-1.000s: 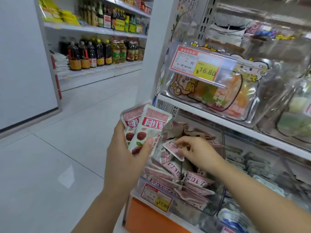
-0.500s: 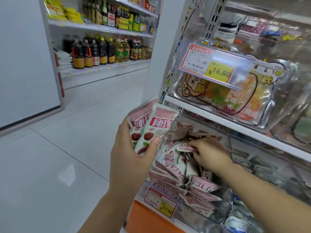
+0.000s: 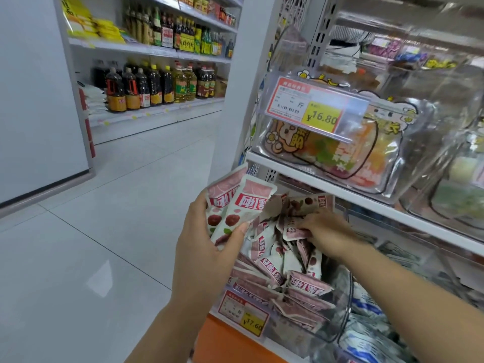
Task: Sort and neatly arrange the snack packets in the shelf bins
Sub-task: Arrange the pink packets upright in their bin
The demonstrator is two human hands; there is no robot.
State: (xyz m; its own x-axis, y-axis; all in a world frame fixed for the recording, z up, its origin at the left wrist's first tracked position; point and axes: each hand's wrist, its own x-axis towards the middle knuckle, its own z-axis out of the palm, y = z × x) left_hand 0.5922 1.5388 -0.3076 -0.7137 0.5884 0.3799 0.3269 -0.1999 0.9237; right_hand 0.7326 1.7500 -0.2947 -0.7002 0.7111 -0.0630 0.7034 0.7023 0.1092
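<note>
Bright, even white light falls from overhead, and shadows are faint. The glossy floor [image 3: 78, 244] carries a pale patch of reflected light. Glare washes over the clear bins [image 3: 432, 113] and the price tag [image 3: 314, 108]. The top right corner is smeared and soft, and the far bottles [image 3: 146, 87] are slightly blurred. Wide-angle bending tilts the shelf upright [image 3: 318, 27] and curves lines near the edges.

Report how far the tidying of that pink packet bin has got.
Done: at least two gathered packets stacked in the left hand. In hand: the right hand digs into the bin, apparently for another. Left: most loose packets lie jumbled there.
</note>
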